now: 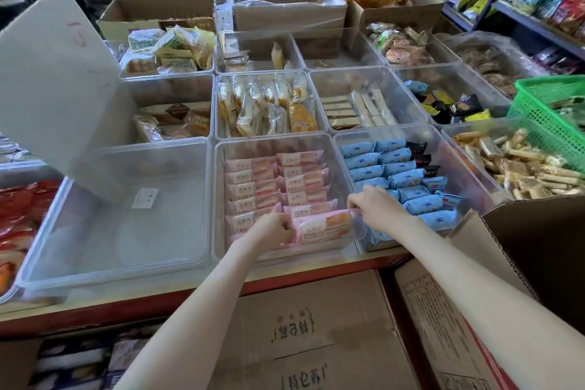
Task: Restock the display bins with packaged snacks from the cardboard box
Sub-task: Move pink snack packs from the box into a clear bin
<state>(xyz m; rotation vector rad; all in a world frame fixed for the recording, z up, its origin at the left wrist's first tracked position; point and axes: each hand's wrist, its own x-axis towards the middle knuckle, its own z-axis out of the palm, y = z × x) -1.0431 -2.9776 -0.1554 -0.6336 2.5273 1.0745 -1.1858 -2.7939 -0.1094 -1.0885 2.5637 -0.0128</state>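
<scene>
A pink-wrapped snack packet (pixel 323 227) lies across the near right corner of a clear plastic bin (pixel 220 199) that holds two rows of the same pink packets. My left hand (pixel 274 228) pinches the packet's left end. My right hand (pixel 372 203) pinches its right end, over the bin's right wall. An open cardboard box (pixel 538 250) stands at the lower right, its inside dark. A closed cardboard box (pixel 316 332) sits below the table edge.
To the left is a clear bin (pixel 95 263) with only a label in it, its lid (pixel 53 73) raised. A bin of blue packets (pixel 408 187) sits to the right. Further bins, a green basket (pixel 550 117) and shelves (pixel 538 3) surround them.
</scene>
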